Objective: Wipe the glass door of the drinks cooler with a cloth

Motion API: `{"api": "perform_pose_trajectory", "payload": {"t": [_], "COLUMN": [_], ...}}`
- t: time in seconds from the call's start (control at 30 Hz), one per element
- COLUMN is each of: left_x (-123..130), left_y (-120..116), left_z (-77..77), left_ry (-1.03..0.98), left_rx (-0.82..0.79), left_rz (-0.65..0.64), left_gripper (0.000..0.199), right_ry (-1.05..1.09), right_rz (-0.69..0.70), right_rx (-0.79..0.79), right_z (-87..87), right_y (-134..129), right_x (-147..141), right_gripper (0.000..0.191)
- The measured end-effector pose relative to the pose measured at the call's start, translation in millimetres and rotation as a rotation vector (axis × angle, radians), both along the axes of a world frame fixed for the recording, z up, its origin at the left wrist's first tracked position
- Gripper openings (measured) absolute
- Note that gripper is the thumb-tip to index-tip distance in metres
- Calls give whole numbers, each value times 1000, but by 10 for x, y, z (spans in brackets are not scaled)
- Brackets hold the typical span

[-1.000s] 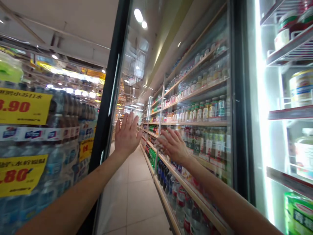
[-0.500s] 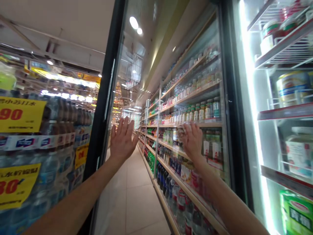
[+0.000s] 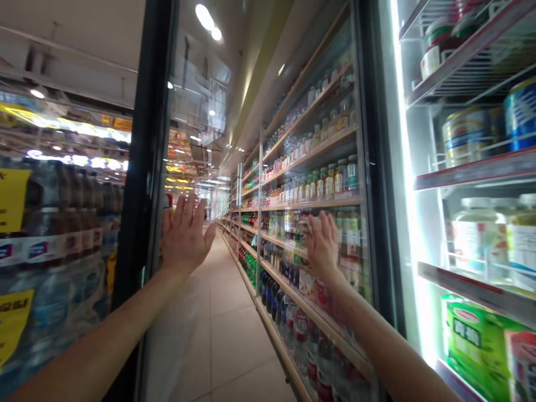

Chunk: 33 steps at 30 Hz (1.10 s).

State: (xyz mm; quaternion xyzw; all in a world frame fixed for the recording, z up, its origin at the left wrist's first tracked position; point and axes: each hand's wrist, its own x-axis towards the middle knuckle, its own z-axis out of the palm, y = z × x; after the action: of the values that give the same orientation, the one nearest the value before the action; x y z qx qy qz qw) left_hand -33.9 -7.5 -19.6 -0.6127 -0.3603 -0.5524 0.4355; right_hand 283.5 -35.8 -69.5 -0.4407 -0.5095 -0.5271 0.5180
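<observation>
Both hands up, nothing held. Left grip (image 3: 183, 237) wide open, fingers spread, near black metal door frame (image 3: 142, 167). Right grip (image 3: 321, 245) open, right at clear glass cooler door (image 3: 301, 67), contact hard to tell. Plastic-wrapped water bottle packs (image 3: 54, 301) off left; colourful bottled drinks (image 3: 330, 181) on wooden shelves behind glass; beige tiled aisle floor (image 3: 226, 335) running far ahead.

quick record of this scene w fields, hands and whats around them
place: supermarket aisle with a tiled floor
left hand: raised, open, fingers spread, holding nothing
right hand: raised, open, holding nothing
things: left hand nearest the black door frame of a glass cooler door; right hand at the glass, contact unclear
rest: shelves of bottled drinks; shrink-wrapped bottled water with a yellow price sign; tins and a green pack in a lit cooler
</observation>
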Motion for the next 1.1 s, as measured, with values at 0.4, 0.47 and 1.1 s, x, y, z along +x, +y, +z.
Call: {"api": "perform_pose_trajectory", "payload": {"t": [0.4,0.47,1.1], "left_x": [430,563,727], "left_y": [-166,-200,-202], "left_z": [-628,-763,-967], "left_ry": [203,224,254], "left_rx": [-62,-74,-103], "left_rz": [-138,-173,-153], "left_gripper": [51,53,71], "right_ry": [37,-172,242], "right_rz": [-17,3,-46], "right_rx": [-18,-102,13], "right_z": [-524,-665,-901], "right_y": [-88,-113,-147], "right_x": [341,314,357], "right_gripper": [46,46,49]}}
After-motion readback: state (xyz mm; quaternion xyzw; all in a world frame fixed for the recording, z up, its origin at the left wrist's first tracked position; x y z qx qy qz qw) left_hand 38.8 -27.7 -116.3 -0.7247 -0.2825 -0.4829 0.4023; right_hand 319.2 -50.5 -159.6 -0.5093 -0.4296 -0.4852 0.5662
